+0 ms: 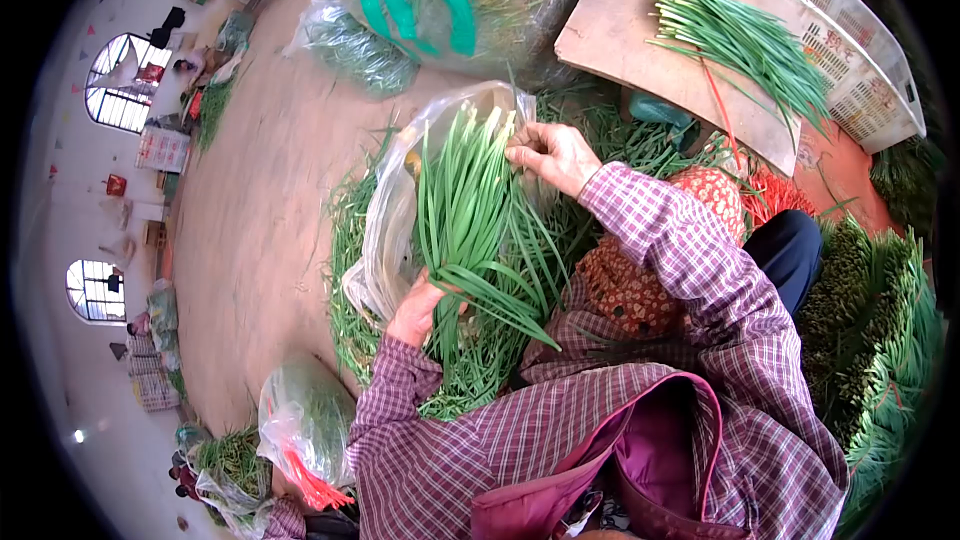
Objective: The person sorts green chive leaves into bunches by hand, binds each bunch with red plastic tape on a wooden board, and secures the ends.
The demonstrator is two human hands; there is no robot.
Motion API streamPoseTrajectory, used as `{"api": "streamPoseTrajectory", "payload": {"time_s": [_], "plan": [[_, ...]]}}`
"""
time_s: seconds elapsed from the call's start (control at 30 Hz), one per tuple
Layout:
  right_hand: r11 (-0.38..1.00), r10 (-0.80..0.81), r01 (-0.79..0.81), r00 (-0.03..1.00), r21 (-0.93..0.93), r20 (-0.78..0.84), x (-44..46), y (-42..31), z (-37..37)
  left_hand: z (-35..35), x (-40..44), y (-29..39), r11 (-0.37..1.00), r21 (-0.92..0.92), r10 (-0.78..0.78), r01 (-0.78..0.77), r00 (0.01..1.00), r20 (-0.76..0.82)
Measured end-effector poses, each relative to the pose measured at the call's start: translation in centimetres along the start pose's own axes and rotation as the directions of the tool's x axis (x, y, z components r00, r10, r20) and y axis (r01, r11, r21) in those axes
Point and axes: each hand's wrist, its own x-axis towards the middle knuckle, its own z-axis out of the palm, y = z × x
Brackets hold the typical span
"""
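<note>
A loose bunch of garlic chives [465, 195] lies across my left hand [415, 312], pale stem ends pointing away from me and long leaves drooping to the right. The fingers of that hand are closed around its lower left side, partly hidden by leaves. At the upper right of the bunch, my right hand [555, 155] pinches thumb and forefinger together beside the stem ends. Whatever is between those fingertips is too small to make out. Under and behind the bunch is an open clear plastic bag [375, 230], with loose green leaves [470, 380] heaped around it.
A wooden board [620, 20] at upper right carries another chive bunch [740, 40], near a white plastic crate [880, 90]. Red ties [775, 195] lie by my knee. Stacked bundles [870, 340] stand at right. Filled bags [305, 410] rest on the floor; people are in the background.
</note>
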Motion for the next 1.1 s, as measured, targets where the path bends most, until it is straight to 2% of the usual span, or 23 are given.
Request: {"api": "streamPoseTrajectory", "payload": {"time_s": [0.07,0.17,0.23,0.3,0.33,0.37,0.43,0.47,0.5,0.57,0.63,0.7,0.73,0.77,0.8,0.83,0.87,0.9,0.93,0.97,1.1], "plan": [[0.993,-0.03,0.028,0.999,-0.116,-0.011,0.1,0.4,-0.1,0.0,0.0,-0.4,0.996,-0.09,0.006,-0.005,1.0,0.005],[0.986,0.099,-0.105,0.994,0.127,0.055,-1.1,-2.0,0.1,0.0,0.4,-0.7,0.994,-0.109,-0.006,0.012,0.998,0.056],[0.985,0.115,-0.12,0.992,0.12,0.046,-1.1,-2.0,0.1,0.3,0.5,-0.8,0.995,-0.097,0.001,0.005,0.998,0.062],[0.996,0.044,-0.035,0.993,-0.087,0.107,-1.0,-1.8,-0.4,0.7,0.3,-0.9,0.992,-0.127,-0.005,0.016,0.996,0.093],[0.983,-0.044,0.06,0.995,-0.175,0.093,-1.0,-1.6,-0.6,0.8,0.1,-0.8,0.992,-0.127,-0.004,0.015,0.996,0.093],[0.983,-0.044,0.06,0.995,-0.175,0.093,-0.8,-1.2,-0.8,0.8,0.0,-0.8,0.989,-0.143,-0.013,0.025,0.996,0.084],[0.883,-0.256,0.297,0.954,-0.365,0.156,-0.3,-0.1,-1.6,0.7,-0.2,-1.1,0.986,-0.161,-0.025,0.037,0.997,0.074],[0.838,-0.314,0.375,0.926,-0.398,0.212,0.2,0.6,-2.0,0.4,-0.2,-1.2,0.986,-0.158,-0.036,0.043,0.998,0.052],[0.812,-0.392,0.435,0.901,-0.389,0.189,0.4,1.3,-2.1,0.2,-0.4,-1.3,0.986,-0.157,-0.046,0.05,0.999,0.029],[0.682,-0.328,0.391,0.919,-0.618,0.218,1.0,1.8,-3.7,-0.1,-0.6,-1.3,0.992,-0.111,-0.047,0.053,0.998,0.052],[0.54,-0.259,0.297,0.949,-0.788,0.18,1.9,2.1,-5.5,-0.4,-0.9,-1.3,0.996,-0.071,-0.056,0.061,0.996,0.068],[0.327,-0.184,0.103,0.982,-0.94,0.044,3.2,2.6,-8.3,-0.8,-1.2,-1.2,0.999,0.026,-0.035,0.035,0.999,0.026],[0.372,-0.186,0.025,0.981,-0.928,-0.048,2.8,2.7,-9.5,-0.3,-1.7,-0.6,0.998,0.07,-0.014,0.008,0.996,0.084],[0.419,-0.179,-0.049,0.974,-0.906,-0.136,2.2,2.4,-10.1,-0.5,-2.1,-0.7,0.998,0.053,-0.031,0.028,0.998,0.056],[0.39,-0.147,-0.09,0.976,-0.916,-0.158,1.4,1.6,-9.8,-0.9,-2.5,-0.8,0.85,0.451,0.238,-0.272,0.962,0.133],[0.355,-0.124,-0.129,0.975,-0.926,-0.183,0.7,0.9,-9.5,-1.2,-2.3,-0.9,0.686,0.614,0.331,-0.39,0.919,0.215],[0.4,-0.125,-0.049,0.986,-0.915,-0.107,0.1,0.6,-9.1,-1.6,-2.1,-1.0,0.476,0.736,0.418,-0.483,0.86,0.294],[0.453,-0.129,0.01,0.99,-0.891,-0.054,-0.2,0.7,-8.3,-1.9,-1.1,-1.1,0.908,0.33,0.245,-0.258,0.966,0.08],[0.513,-0.083,0.081,0.996,-0.854,0.045,-0.4,1.1,-7.5,-1.8,-0.6,-1.1,0.973,-0.23,-0.028,0.027,1.0,0.001],[0.572,-0.044,0.145,0.988,-0.808,0.146,-0.8,1.7,-6.7,-1.8,-0.5,-1.1,0.973,-0.231,-0.027,0.024,1.0,-0.006],[0.589,0.024,0.345,0.896,-0.731,0.443,-5.0,0.1,-1.8,-1.1,-0.2,-0.4,0.966,-0.251,0.045,-0.054,0.998,-0.042]]}}
